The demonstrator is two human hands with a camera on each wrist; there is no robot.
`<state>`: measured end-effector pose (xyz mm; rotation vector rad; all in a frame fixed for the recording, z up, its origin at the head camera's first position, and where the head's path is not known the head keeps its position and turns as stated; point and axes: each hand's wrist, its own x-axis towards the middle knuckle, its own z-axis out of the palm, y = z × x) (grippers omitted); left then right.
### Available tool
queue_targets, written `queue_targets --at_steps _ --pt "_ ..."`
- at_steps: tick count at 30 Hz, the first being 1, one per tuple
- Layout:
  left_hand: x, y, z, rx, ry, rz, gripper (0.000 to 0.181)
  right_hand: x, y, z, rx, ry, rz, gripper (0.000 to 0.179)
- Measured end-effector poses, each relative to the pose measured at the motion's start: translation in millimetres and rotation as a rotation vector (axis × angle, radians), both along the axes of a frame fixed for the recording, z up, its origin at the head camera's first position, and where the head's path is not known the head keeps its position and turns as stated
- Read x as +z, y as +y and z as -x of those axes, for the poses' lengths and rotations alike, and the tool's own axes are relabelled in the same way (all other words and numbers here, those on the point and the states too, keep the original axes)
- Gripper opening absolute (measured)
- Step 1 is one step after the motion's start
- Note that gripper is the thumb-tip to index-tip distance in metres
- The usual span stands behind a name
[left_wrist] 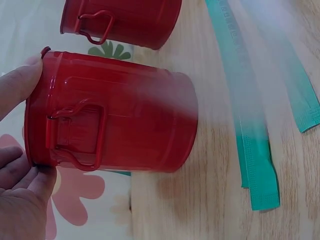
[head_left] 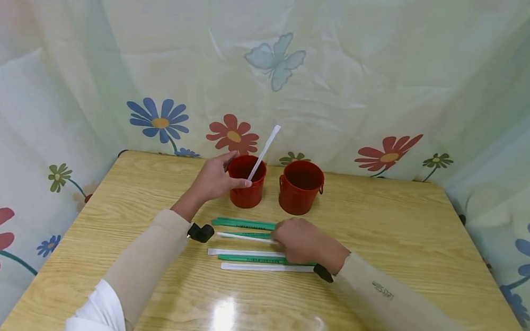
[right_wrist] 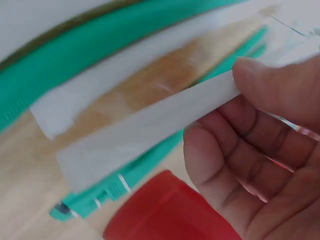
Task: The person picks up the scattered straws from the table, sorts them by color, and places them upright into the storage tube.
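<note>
A small red bucket (head_left: 246,195) stands at the back of the table, a slim white paper-wrapped straw (head_left: 264,152) leaning upright inside it. My left hand (head_left: 216,178) grips this bucket at its rim, thumb on the near side; the left wrist view shows the fingers (left_wrist: 35,182) at the rim. In front of the buckets, my right hand (head_left: 304,241) pinches another white paper-wrapped straw (right_wrist: 150,122) between thumb and fingers, just above the row. Under and beside this hand lie green wrapped sticks (head_left: 245,223) and white wrapped straws (head_left: 247,253), their right ends partly hidden.
A second red bucket (head_left: 299,198) with side handles stands just right of the first. Behind the wooden table (head_left: 393,226) hangs a flowered curtain (head_left: 350,78), close to its back edge.
</note>
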<state>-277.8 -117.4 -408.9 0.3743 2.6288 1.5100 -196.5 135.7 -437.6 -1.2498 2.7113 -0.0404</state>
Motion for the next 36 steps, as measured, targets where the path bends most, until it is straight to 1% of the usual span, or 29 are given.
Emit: queue_targets --at_steps 3,7,10,11,14,18,22,26,29,33,36 --pt "0.2 0.5 0.1 0.005 -0.002 0.005 0.093 11.4 5.3 0.6 -0.033 -0.026 0.133 0.029" --pt "0.1 1.3 -0.1 0.012 0.003 0.010 0.091 28.1 13.2 2.7 -0.071 -0.041 0.324 0.014" --pt "-0.2 1.5 -1.1 0.016 0.000 0.003 0.091 38.2 17.6 4.7 -0.115 -0.068 0.455 0.007" --pt "-0.2 1.4 -1.3 0.017 -0.001 0.004 0.091 40.7 18.7 5.7 -0.131 -0.086 0.500 0.006" --pt "0.0 1.3 -1.4 0.021 -0.003 0.001 0.092 46.7 20.7 8.3 -0.201 -0.185 0.641 0.005" --pt "-0.1 0.8 -0.9 0.022 -0.003 0.013 0.092 51.6 21.2 11.7 -0.273 -0.290 0.793 0.006" --pt "0.4 1.0 -0.7 0.017 0.001 0.014 0.091 56.8 19.7 14.0 -0.311 -0.320 0.888 0.007" --pt "1.1 1.5 -1.2 0.018 0.009 0.017 0.090 62.4 17.6 17.3 -0.329 -0.269 0.923 0.011" --pt "1.3 2.1 -1.7 0.015 0.003 0.017 0.090 66.9 15.9 20.5 -0.338 -0.225 0.944 0.013" --pt "2.7 3.2 -1.8 0.014 -0.003 0.014 0.091 74.2 12.9 25.2 -0.331 -0.216 1.002 0.015" --pt "3.2 3.7 -1.8 0.020 -0.002 0.019 0.090 79.9 9.9 28.4 -0.326 -0.234 1.032 0.015"
